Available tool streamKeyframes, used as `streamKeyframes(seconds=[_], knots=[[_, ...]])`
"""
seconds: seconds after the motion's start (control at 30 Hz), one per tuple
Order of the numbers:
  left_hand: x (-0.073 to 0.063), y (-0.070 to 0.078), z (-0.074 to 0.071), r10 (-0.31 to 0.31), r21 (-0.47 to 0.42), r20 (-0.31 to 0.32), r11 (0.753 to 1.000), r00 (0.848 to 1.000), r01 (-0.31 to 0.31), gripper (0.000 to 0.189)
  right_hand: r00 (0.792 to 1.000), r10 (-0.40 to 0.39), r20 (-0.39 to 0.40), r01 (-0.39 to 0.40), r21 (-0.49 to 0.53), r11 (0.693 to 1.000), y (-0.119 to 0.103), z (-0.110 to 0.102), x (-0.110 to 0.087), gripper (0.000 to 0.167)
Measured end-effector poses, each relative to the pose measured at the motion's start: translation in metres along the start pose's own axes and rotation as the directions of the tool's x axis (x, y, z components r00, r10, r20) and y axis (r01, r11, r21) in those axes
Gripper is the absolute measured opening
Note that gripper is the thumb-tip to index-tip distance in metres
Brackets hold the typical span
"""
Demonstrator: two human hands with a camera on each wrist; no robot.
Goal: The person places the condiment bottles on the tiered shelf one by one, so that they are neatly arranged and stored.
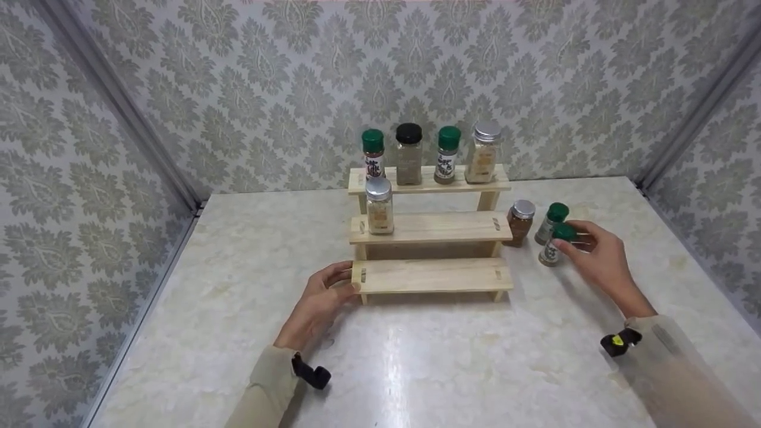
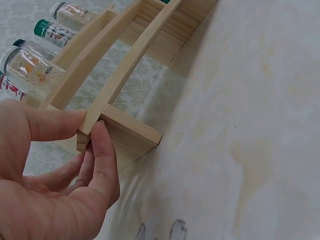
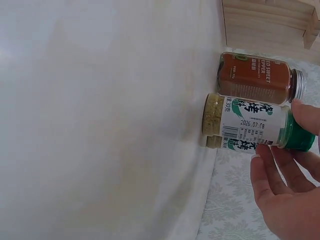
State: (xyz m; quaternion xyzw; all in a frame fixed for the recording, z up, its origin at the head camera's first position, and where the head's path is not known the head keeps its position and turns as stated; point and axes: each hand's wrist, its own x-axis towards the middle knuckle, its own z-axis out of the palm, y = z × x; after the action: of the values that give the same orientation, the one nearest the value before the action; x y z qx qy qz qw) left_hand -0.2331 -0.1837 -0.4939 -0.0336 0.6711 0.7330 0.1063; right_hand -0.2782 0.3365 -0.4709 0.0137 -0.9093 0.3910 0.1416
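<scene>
My left hand [image 1: 319, 303] pinches the left end of the lowest step of a three-tier wooden spice rack [image 1: 431, 276], thumb on top and fingers beneath. On the right, my right hand [image 1: 601, 257] holds a green-capped spice jar [image 3: 252, 120] by its cap, the jar upright and close over the table. Right behind it stands another green-capped jar [image 1: 544, 229], partly hidden in the right wrist view. A silver-lidded jar of red-brown powder [image 3: 257, 77] is beside them, near the rack's right side. One silver-lidded jar [image 1: 380, 215] sits at the left of the middle step.
Along the top step stand a green-capped jar [image 1: 373, 156], a black-lidded jar [image 1: 408, 156], another green-capped jar [image 1: 446, 156] and a silver-lidded jar [image 1: 483, 156]. Patterned wall panels enclose the pale marbled table [image 1: 250, 238] at the back and both sides.
</scene>
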Motion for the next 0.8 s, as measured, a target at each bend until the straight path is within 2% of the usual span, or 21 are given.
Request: streamKeyframes(seconds=[0.33, 0.57, 0.8], knots=[[0.001, 0.000, 0.000, -0.010, 0.020, -0.009, 1.000, 1.000, 0.010, 0.059, 1.000, 0.008, 0.016, -0.008, 0.004, 1.000, -0.006, -0.004, -0.001, 0.062], [0.000, -0.001, -0.003, 0.014, 0.004, 0.033, 1.000, 0.999, -0.014, 0.059, 0.988, -0.144, -0.055, 0.148, 0.068, 0.987, -0.016, -0.014, -0.001, 0.053], [0.000, -0.002, -0.002, 0.011, 0.005, 0.006, 1.000, 1.000, -0.011, 0.059, 0.977, -0.194, -0.088, 0.201, 0.080, 0.976, -0.037, -0.025, 0.002, 0.049]])
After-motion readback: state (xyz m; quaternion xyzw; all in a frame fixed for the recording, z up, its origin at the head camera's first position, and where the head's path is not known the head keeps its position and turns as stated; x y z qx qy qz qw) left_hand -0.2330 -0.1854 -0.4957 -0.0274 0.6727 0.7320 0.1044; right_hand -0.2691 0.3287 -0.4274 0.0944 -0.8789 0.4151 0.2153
